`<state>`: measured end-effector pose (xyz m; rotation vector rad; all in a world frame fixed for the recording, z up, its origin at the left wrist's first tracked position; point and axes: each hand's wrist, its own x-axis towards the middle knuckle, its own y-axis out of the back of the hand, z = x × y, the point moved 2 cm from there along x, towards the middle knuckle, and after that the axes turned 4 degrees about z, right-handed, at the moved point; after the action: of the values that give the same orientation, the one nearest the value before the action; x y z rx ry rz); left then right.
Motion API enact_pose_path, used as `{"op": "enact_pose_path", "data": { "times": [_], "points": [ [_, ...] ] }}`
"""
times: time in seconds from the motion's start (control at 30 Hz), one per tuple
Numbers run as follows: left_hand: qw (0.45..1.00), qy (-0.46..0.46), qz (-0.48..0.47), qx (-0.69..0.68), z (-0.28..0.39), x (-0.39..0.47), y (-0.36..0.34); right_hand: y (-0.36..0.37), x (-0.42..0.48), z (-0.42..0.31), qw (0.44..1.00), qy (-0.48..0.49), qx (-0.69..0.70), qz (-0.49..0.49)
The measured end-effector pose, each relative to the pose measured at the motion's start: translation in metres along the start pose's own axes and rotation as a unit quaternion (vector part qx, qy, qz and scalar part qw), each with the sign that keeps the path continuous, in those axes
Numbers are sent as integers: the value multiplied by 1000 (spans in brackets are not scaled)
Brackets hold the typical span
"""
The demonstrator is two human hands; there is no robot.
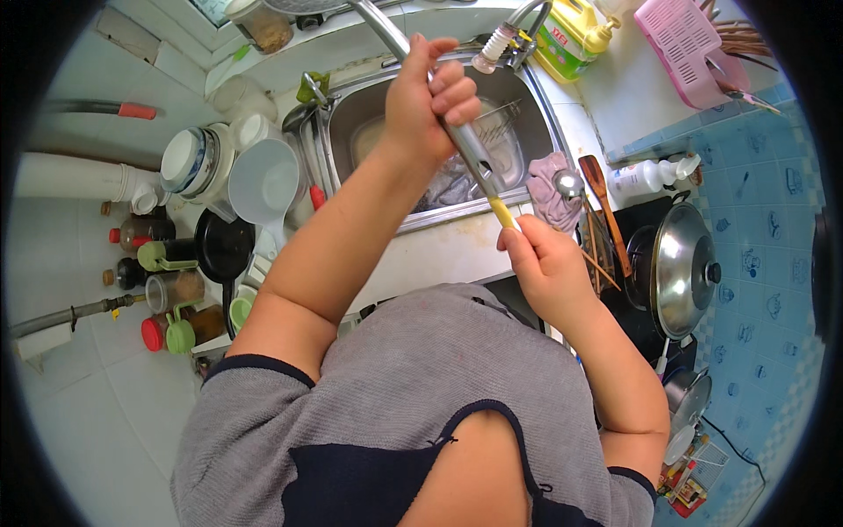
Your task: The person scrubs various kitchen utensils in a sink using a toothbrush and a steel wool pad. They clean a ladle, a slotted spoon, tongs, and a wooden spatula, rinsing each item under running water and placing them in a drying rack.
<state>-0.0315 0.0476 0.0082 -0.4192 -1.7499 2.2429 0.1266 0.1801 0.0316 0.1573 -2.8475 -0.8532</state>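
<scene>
My left hand [431, 99] grips a long metal handle [471, 148] that slants over the sink. Its upper end runs out at the top edge, close to a round grey metal piece [306, 5] that is cut off; I cannot tell whether the two are joined. There is a hole near the handle's lower end. My right hand [550, 267] pinches a slim yellow and white piece [504, 212] between thumb and fingers. The yellow part meets the lower end of the handle; whether it sits inside cannot be made out.
Beneath the handle, the steel sink [349, 118] holds a clear container and a wire rack [500, 122]. A pink cloth [550, 181] lies on its right rim under a metal ball. Stacked bowls [184, 158] and a frying pan [224, 244] stand left; a lidded wok [685, 270] is right.
</scene>
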Motion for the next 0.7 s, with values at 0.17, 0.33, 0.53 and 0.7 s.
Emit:
{"op": "enact_pose_path", "data": {
  "times": [0.17,0.33,0.53,0.7],
  "points": [
    [999,-25,-33,10,3,3,8,0,-10,7,800,-313,511,-34],
    [999,17,-36,0,1,4,0,-1,-6,4,735,-332,591,-18],
    [999,12,-43,24,-1,0,3,-7,-2,7,728,-344,592,-21],
    [999,-31,-26,28,16,4,13,4,-17,13,715,-353,603,-37]
  ]
}}
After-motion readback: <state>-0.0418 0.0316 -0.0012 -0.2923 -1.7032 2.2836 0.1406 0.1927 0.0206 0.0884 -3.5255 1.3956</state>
